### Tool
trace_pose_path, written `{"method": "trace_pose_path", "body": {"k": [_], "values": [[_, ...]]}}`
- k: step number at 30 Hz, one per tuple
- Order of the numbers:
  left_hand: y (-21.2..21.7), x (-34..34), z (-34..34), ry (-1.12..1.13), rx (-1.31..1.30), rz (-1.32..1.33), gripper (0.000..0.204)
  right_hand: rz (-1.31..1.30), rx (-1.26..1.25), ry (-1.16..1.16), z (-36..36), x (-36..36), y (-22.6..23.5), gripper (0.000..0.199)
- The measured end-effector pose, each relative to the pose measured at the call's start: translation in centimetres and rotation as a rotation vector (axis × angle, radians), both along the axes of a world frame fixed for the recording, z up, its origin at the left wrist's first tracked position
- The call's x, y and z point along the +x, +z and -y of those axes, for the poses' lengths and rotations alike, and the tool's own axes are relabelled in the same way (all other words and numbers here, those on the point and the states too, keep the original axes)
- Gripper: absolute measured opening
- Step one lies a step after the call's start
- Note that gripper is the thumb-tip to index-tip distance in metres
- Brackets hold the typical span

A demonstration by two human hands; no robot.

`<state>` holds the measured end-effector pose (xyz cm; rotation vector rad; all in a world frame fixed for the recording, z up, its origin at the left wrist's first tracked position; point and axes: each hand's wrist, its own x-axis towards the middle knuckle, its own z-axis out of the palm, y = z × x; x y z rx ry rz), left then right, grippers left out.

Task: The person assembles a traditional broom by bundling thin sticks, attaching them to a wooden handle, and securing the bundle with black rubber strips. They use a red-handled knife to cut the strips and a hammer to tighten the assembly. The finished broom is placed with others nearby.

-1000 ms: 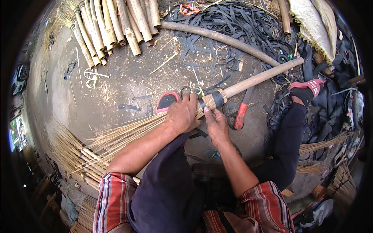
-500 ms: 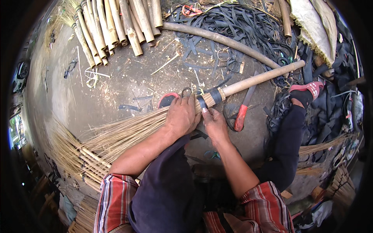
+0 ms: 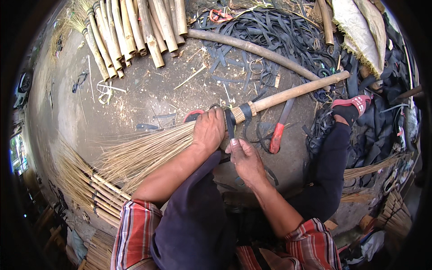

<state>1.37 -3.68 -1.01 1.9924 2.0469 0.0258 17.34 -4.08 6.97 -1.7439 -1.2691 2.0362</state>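
In the head view, a broom (image 3: 189, 139) lay across the middle of the floor (image 3: 135, 99), its handle (image 3: 297, 91) pointing toward the upper right edge and its straw fanned out to the lower left. The binding looked the weak spot: if the strap (image 3: 230, 123) slipped from the pinch, the wrap would probably loosen and the straw spread at the neck. The knife (image 3: 279, 130) lay just beside the right hand, so a stray pull might drag the fingers against it.

The left hand (image 3: 208, 130) was closed around the straw bundle where it met the handle, clamping it. The right hand (image 3: 243, 157) had thumb and fingers drawn together on the black strap, just below the wrapped neck. Bamboo poles (image 3: 135, 31) lay along the top edge and a heap of black strips (image 3: 279, 36) at the upper right.
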Motion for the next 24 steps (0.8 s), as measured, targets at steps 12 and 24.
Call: {"method": "trace_pose_path", "body": {"k": [12,24], "values": [[-2.1,-0.6,-1.1,0.016,-0.085,-0.057,0.015,0.012,0.223,0.19,3.6,3.7,7.0,0.029],[2.8,-3.8,-5.1,-0.075,-0.609,0.503,0.093,0.001,0.182,0.048,5.2,8.5,3.6,0.032]]}}
